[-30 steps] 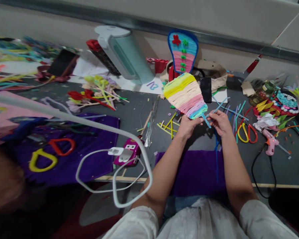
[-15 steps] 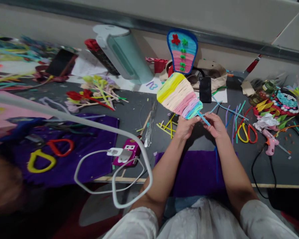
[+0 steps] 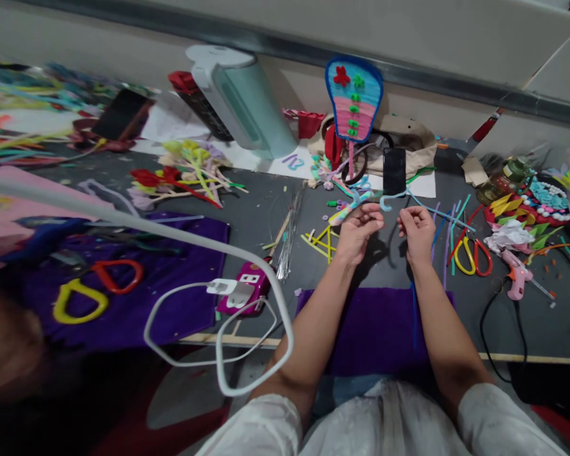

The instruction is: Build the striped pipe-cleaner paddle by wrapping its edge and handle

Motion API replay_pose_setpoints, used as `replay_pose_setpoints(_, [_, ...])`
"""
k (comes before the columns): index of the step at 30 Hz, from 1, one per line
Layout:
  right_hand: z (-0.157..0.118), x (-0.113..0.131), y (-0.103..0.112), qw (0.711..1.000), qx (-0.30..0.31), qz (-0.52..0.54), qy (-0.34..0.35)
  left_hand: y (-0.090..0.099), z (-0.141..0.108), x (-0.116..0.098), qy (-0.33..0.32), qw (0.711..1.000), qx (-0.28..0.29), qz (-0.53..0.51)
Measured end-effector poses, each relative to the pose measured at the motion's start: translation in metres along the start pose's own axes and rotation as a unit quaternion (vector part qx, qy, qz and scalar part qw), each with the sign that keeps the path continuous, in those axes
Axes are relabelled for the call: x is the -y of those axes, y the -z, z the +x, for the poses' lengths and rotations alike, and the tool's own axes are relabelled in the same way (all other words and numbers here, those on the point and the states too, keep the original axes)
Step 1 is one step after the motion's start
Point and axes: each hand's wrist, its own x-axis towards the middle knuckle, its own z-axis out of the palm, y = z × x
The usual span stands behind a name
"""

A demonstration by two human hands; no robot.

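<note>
My left hand (image 3: 358, 234) is closed on a pastel paddle-shaped piece wrapped in pipe cleaners (image 3: 346, 212), now seen nearly edge-on. A curled light blue pipe cleaner (image 3: 386, 204) shows between my two hands; whether it joins the paddle I cannot tell. To the right, my right hand (image 3: 417, 233) is raised with fingertips pinched together, and what they hold is too small to make out. Behind stands a finished-looking blue and pink paddle (image 3: 354, 98) with a red flower and green bits. Purple cloth (image 3: 375, 329) lies below my forearms.
Red and yellow scissors (image 3: 472, 253) and a pink glue gun (image 3: 517, 275) lie at right. A phone (image 3: 394, 171) is behind my hands. At left are a pale green pitcher (image 3: 254, 104), a magenta power strip (image 3: 247, 291), a white cable (image 3: 285, 304) and other scissors (image 3: 80, 301).
The pastel paddle has turned from its face to its edge and tipped lower left. My hands have come apart, the right one moving away from the paddle's stem.
</note>
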Motion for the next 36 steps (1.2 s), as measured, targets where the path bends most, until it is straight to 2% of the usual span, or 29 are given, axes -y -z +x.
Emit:
replay_pose_setpoints(3, [0.001,-0.002,0.004,0.995,-0.024,-0.059,0.07,-0.001,-0.002,0.002,0.055,0.998,0.022,0.021])
replay_pose_setpoints(7, [0.008,-0.008,0.012,0.989,-0.005,-0.124,0.085,-0.004,-0.007,0.003,0.128,0.989,0.069,0.018])
replay_pose_setpoints(11, [0.013,-0.013,0.015,0.994,0.047,-0.101,0.001,-0.005,-0.009,0.006,0.16,0.983,0.09,0.017])
replay_pose_setpoints(16, [0.009,-0.007,0.009,0.991,0.08,-0.059,-0.088,-0.003,-0.006,0.018,0.184,0.98,0.04,0.061])
replay_pose_setpoints(21, [0.002,-0.003,0.003,0.98,0.104,-0.043,-0.161,0.0,-0.006,0.029,0.143,0.977,0.012,0.157])
replay_pose_setpoints(25, [-0.001,-0.01,-0.004,0.98,0.088,-0.035,-0.176,0.001,-0.008,0.035,0.111,0.975,0.019,0.192])
replay_pose_setpoints(30, [0.001,-0.012,-0.004,0.978,0.052,0.026,-0.2,-0.001,-0.009,0.026,0.098,0.978,0.066,0.172])
replay_pose_setpoints(34, [0.006,-0.003,0.004,0.98,0.052,0.076,-0.178,0.003,-0.006,0.011,0.159,0.973,0.14,0.085])
replay_pose_setpoints(36, [0.007,0.001,0.008,0.981,0.067,0.08,-0.161,0.005,-0.005,0.006,0.189,0.97,0.151,0.018])
